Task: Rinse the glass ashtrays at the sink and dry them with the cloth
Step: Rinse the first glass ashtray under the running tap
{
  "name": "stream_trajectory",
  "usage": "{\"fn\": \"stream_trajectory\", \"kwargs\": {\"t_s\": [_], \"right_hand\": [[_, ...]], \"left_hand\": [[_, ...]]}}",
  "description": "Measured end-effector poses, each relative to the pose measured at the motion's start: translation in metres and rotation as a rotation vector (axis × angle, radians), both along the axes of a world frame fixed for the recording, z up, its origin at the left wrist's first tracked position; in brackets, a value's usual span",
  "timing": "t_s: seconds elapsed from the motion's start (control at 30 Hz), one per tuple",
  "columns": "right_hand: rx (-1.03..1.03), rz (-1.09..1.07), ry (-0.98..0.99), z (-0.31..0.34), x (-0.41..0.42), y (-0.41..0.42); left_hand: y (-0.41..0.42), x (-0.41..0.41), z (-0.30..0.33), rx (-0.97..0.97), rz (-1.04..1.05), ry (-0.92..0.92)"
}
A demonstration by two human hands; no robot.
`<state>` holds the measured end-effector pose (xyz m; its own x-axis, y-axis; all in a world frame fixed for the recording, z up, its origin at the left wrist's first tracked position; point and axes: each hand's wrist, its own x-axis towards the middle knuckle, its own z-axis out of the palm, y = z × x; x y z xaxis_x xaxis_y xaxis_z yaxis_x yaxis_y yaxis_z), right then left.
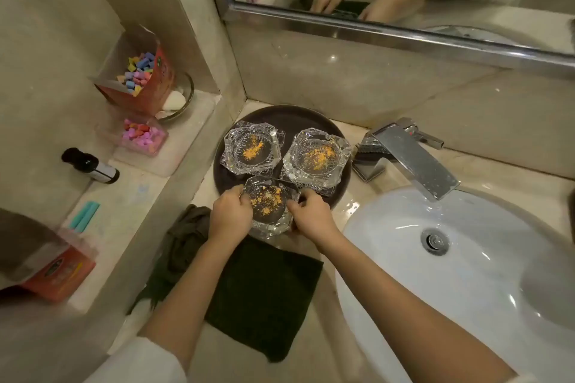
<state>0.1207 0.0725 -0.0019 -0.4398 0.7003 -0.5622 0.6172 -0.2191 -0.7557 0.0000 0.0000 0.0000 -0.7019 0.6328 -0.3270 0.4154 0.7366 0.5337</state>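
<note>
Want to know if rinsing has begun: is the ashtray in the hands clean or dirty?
Dirty. The held ashtray, gripped by the left hand and right hand, has orange and dark specks scattered inside.

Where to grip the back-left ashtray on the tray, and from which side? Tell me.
Grip the back-left ashtray by its thick outer walls, on opposite flat sides, coming from above. The rim is chunky and faceted, the orange debris sits in the bowl, and its neighbour crowds its right side.

No text, label, brand or number can be read. The red carton (pixel 59 270) at lower left carries a dark oval logo, the dark bottle (pixel 90 165) a pale label, and the red box (pixel 152 84) some print, all too blurred to make out.
</note>
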Motion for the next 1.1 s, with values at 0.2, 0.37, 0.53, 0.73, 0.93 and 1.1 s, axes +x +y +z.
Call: {"fn": "stream_trajectory", "kwargs": {"t_s": [0.2,0.37,0.53,0.73,0.93,1.1], "right_hand": [[0.085,0.0,-0.04,-0.003,-0.003,-0.003],[0.097,0.015,0.017,0.007,0.008,-0.011],[0.113,-0.046,0.065,0.024,0.047,-0.019],[0.09,-0.198,0.131,0.037,0.114,-0.024],[0.053,-0.271,0.214,0.037,0.174,-0.02],[-0.006,-0.215,0.191,0.031,0.206,-0.008]], "left_hand": [[-0.001,0.003,-0.003,0.057,0.058,-0.049],[-0.009,0.009,0.0,0.165,0.07,0.024],[-0.015,0.041,0.019,0.194,0.015,0.169],[-0.008,0.1,0.041,0.259,-0.093,0.017],[0.01,0.146,0.037,0.295,-0.055,-0.582],[0.015,0.172,0.028,0.302,-0.001,-0.946]]}}
